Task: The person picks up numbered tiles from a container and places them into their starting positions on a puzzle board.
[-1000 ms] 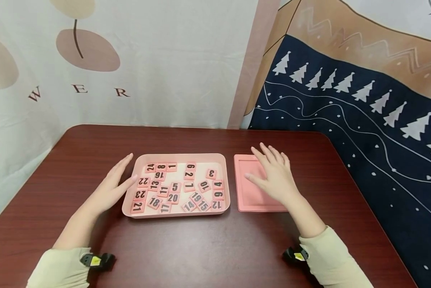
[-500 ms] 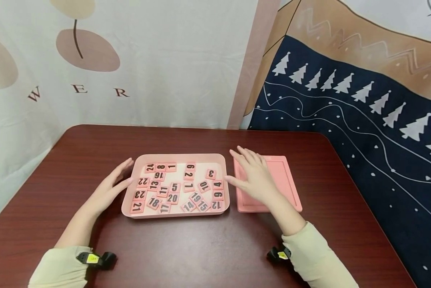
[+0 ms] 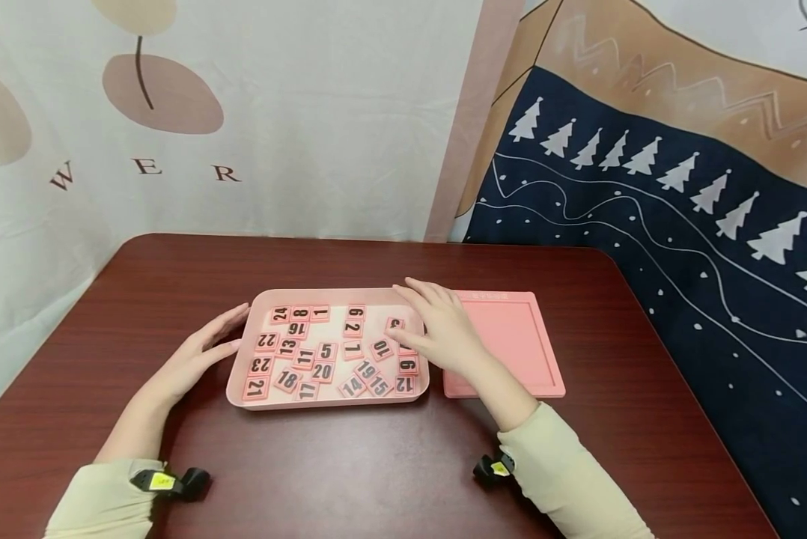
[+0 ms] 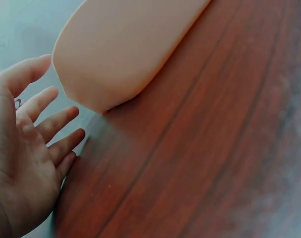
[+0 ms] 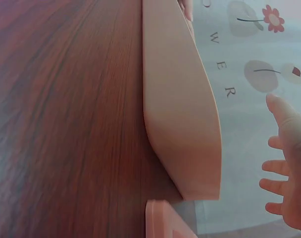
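Tiles (image 3: 352,350) inside pink tray (image 3: 329,404), visible from head view only

A table (image 3: 349,471) of reddish-brown wood stood there, with rounded far corners. Behind it, at left, hung a pale cloth (image 3: 336,112), which carried dark red letters (image 3: 146,166) and rounded shapes (image 3: 184,97). To the right of this, another cloth (image 3: 734,281) showed a row of white trees (image 3: 642,157) on dark blue, below a tan area (image 3: 680,97).

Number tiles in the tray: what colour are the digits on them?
Black; the number tiles show best in the head view.
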The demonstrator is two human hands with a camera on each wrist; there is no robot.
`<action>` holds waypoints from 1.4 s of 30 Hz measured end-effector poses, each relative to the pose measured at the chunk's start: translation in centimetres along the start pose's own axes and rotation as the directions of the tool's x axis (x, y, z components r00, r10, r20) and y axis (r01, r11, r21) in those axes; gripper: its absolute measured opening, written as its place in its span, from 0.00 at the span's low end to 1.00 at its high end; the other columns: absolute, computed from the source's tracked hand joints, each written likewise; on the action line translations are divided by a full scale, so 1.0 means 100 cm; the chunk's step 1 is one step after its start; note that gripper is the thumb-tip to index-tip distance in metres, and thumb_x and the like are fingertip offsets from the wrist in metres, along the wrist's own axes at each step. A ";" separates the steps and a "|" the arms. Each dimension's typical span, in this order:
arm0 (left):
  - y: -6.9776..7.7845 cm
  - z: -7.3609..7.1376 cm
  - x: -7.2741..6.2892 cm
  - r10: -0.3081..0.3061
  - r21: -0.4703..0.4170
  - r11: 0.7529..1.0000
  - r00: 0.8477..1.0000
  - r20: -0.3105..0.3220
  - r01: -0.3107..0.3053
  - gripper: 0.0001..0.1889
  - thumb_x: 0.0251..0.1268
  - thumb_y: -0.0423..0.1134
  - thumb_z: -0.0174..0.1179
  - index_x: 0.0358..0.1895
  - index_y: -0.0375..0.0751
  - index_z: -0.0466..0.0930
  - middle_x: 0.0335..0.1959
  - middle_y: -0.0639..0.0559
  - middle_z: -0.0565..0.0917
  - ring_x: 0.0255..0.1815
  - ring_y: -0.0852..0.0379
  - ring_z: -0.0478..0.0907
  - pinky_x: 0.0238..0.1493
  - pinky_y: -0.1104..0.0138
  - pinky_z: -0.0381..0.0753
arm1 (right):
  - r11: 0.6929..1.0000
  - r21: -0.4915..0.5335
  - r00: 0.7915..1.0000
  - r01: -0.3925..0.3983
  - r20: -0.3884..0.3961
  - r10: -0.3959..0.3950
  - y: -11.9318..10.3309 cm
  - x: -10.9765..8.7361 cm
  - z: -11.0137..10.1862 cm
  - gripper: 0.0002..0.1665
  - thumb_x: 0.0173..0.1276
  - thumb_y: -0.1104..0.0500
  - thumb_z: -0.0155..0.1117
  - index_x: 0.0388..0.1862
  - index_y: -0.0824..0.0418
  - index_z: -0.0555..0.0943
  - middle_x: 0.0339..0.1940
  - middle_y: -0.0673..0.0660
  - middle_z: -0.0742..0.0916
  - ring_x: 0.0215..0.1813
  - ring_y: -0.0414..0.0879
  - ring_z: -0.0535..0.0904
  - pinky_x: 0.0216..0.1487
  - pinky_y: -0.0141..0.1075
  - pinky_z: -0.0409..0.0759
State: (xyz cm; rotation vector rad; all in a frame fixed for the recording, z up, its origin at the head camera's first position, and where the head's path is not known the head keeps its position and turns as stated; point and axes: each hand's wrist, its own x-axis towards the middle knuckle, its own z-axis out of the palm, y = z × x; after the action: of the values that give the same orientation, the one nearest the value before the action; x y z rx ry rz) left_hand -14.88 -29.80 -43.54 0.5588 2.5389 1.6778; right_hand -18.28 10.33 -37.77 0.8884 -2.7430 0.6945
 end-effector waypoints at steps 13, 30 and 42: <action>-0.003 -0.004 0.001 0.035 0.037 0.999 0.997 0.071 -0.038 0.32 0.67 0.29 0.55 0.73 0.36 0.56 0.72 0.41 0.60 0.69 0.73 0.52 0.59 0.82 0.52 | 0.997 0.048 0.995 0.061 0.081 -0.065 -0.022 0.029 0.016 0.35 0.66 0.41 0.63 0.68 0.54 0.71 0.64 0.54 0.75 0.66 0.49 0.64 0.66 0.47 0.56; -0.005 -0.006 0.000 0.017 0.063 0.998 0.997 0.081 -0.022 0.34 0.66 0.30 0.57 0.74 0.41 0.56 0.73 0.43 0.59 0.69 0.73 0.50 0.58 0.83 0.51 | 0.998 0.062 0.978 0.005 0.208 -0.017 -0.048 0.067 0.049 0.30 0.65 0.44 0.65 0.65 0.50 0.75 0.53 0.49 0.80 0.58 0.44 0.72 0.59 0.37 0.67; -0.005 -0.005 0.000 0.015 0.053 0.998 0.997 0.074 -0.019 0.34 0.66 0.30 0.57 0.74 0.39 0.56 0.73 0.43 0.59 0.69 0.73 0.50 0.58 0.83 0.51 | 0.989 0.081 0.973 -0.124 0.207 0.106 -0.048 0.078 0.076 0.25 0.66 0.49 0.66 0.62 0.48 0.78 0.34 0.48 0.81 0.71 0.50 0.62 0.52 0.37 0.72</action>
State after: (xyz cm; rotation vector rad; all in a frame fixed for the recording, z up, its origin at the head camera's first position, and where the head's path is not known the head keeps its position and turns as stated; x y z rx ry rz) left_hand -15.16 -30.38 -43.79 0.6362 2.5407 1.5677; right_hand -21.91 -0.72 -40.29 0.8683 -2.9842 0.8000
